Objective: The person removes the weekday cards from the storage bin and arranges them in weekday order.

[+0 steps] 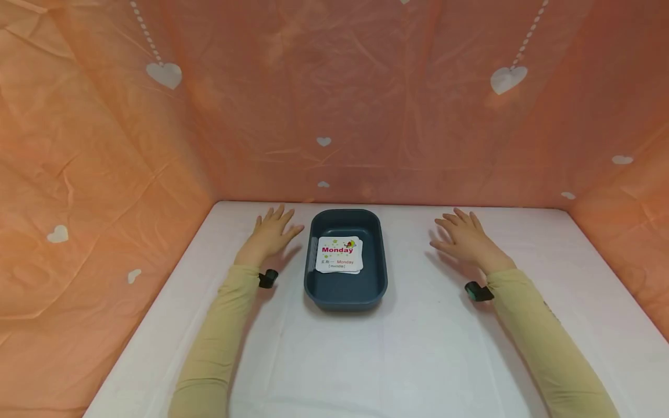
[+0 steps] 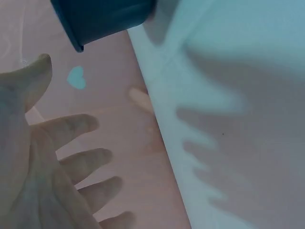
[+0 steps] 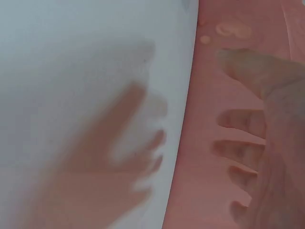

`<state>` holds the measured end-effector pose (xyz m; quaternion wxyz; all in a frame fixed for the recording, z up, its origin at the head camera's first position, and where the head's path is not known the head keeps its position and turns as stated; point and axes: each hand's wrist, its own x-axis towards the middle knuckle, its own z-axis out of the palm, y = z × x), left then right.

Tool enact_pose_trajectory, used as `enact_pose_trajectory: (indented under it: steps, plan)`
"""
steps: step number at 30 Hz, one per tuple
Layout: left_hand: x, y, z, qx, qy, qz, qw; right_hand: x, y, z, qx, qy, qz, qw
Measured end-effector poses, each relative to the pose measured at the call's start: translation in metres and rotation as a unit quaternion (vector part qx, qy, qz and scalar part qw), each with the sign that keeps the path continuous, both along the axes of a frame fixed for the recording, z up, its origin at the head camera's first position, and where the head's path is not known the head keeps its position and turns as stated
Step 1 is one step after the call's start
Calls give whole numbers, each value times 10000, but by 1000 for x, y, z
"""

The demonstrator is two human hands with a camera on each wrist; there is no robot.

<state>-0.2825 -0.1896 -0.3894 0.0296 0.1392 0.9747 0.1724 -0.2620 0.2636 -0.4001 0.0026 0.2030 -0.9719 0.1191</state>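
One tray point(image 1: 347, 288), cards point(image 1: 338, 255) inside

It sits between the left hand point(image 1: 267, 238) and right hand point(image 1: 466, 240), nearer the left; both are spread wide.

Room flanks the bin point(image 1: 346, 303) (a walled obstacle).

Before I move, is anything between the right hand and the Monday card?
Only the right side wall of the dark blue tray: the Monday card lies inside, so the right hand would probably have to pass over that wall. Nothing else visible stands between them.
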Motion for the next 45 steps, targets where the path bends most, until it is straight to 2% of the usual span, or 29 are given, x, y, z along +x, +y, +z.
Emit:
enact_pose_trajectory:
  steps: [4,8,14,18,21,25,28,30,33,38,42,45]
  plan:
    - [1,-3,2,562,-233,-104,9981,0,1,3,-136,-25,119,9998]
    - [2,-7,4,1096,-477,-148,9927,0,3,5,-662,-331,99,9972]
    - [2,-12,6,1798,-509,-309,9819,-2,6,9,-1343,-545,-55,9894]
    - [3,-15,8,2208,-697,-348,9722,-2,7,12,-1679,-589,-229,9838]
    - [3,-16,10,2664,-1024,-322,9579,-2,8,17,-1930,-752,-381,9776]
    - [3,-17,10,3387,-1543,-382,9274,-3,10,23,-2487,-1225,-443,9598]
    - [3,-17,9,3812,-1877,-358,9045,-4,9,27,-3028,-1544,-412,9396]
    - [4,-16,9,4009,-2018,-303,8931,-5,6,30,-3338,-1628,-418,9275]
    - [9,-12,8,4216,-2126,-191,8813,-2,-1,33,-3792,-1710,-489,9081]
    - [15,-2,4,4355,-2093,-93,8755,-3,-17,41,-4298,-1771,-377,8846]
    - [16,8,-3,4380,-2047,66,8753,-2,-32,45,-4468,-1843,-235,8751]
    - [16,14,-6,4432,-2060,190,8722,-3,-43,52,-4576,-1897,-99,8687]
